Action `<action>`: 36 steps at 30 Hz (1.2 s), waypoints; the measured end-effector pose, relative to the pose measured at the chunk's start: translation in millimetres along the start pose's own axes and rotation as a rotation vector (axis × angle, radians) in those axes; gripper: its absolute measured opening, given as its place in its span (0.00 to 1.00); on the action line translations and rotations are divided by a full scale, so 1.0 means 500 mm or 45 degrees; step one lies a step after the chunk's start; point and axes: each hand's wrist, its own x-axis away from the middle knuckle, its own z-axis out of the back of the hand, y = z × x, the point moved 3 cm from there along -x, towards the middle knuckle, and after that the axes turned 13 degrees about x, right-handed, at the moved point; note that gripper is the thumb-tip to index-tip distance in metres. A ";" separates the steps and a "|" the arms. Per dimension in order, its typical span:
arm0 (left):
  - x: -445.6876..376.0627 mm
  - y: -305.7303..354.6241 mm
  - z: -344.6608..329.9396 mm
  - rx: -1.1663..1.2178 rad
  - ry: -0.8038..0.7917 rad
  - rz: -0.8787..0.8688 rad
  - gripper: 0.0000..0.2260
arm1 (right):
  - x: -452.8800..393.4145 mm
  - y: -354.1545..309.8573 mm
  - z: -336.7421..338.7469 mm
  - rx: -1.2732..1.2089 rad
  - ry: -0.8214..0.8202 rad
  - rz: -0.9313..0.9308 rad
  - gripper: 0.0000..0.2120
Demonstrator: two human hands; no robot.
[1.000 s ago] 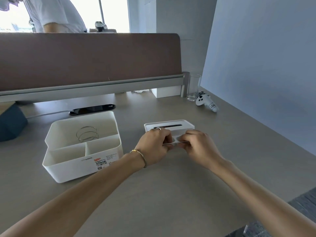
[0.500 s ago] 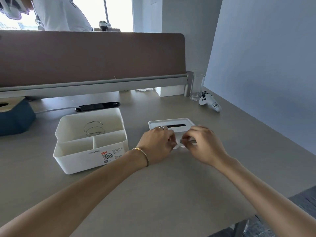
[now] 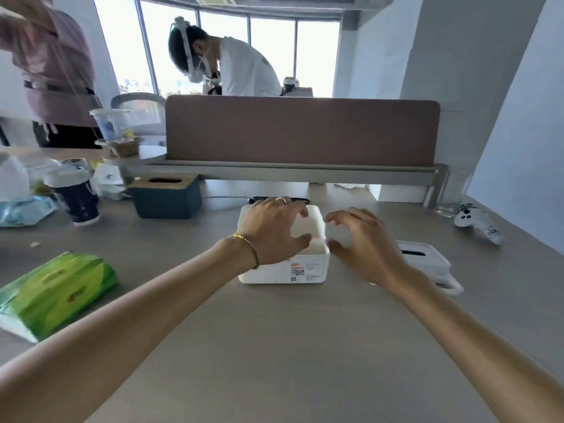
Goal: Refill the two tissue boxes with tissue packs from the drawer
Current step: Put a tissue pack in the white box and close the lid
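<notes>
Tissue pack [image 3: 56,293] lies well left of our hands, long axis slanting away-right; left hand [image 3: 276,232] nearer. White box [image 3: 283,271] sits under both hands, lid [image 3: 427,259] off just right. Left hand spread over box rim; right hand [image 3: 363,244] loosely spread beside it, pinching nothing. We judge pack goes in next.

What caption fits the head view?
Both hands, left and right, open over the lidless white tissue box; green tissue pack waits.
</notes>
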 end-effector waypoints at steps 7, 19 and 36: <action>0.131 -0.146 0.156 -0.145 0.077 0.263 0.18 | -0.099 -0.209 -0.039 -0.113 0.020 0.236 0.18; 0.380 -0.321 0.325 -0.376 0.140 0.769 0.20 | -0.168 -0.528 -0.114 -0.376 -0.053 0.593 0.18; 0.514 -0.448 0.285 -0.192 0.043 1.305 0.44 | -0.191 -0.653 -0.192 -0.442 -0.172 0.748 0.16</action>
